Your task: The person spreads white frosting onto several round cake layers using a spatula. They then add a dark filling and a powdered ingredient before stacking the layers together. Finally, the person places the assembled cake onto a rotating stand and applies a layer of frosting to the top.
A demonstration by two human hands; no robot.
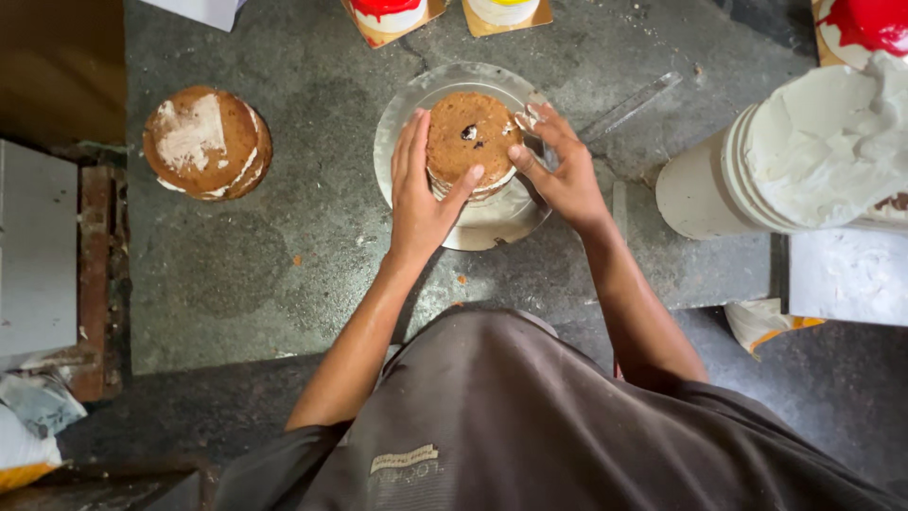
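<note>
Right at the middle of the grey stone worktop point(284, 274) sits a round silver cake board point(492, 222), and on it stands a small stacked brown sponge cake point(470, 142) with white cream showing between its layers and a dark speck on its top. At the right edge a white bucket point(705, 189) lies tipped on its side, its mouth heaped with white cream point(828, 142). Along the far edge are three more boards: one carries a cake topped in red point(386, 11), another a cake with a yellow top point(499, 9), and in the far right corner a third cake glazed in red point(870, 24) is partly cut off by the frame. To the left, well apart from the hands, a second layered sponge point(206, 142) lies straight on the worktop, smeared with cream on top.

The left hand point(421, 194) is open, fingers together and stretched out, pressed flat against the left side of the stacked cake, with the thumb tip resting on the near rim of it. The right hand point(563, 170) cups the cake's right side, fingers loosely curved and cream-smeared at the tips, the thumb touching the lower right edge. Neither hand is clenched; together they hold the cake between them, upright on its board.
</note>
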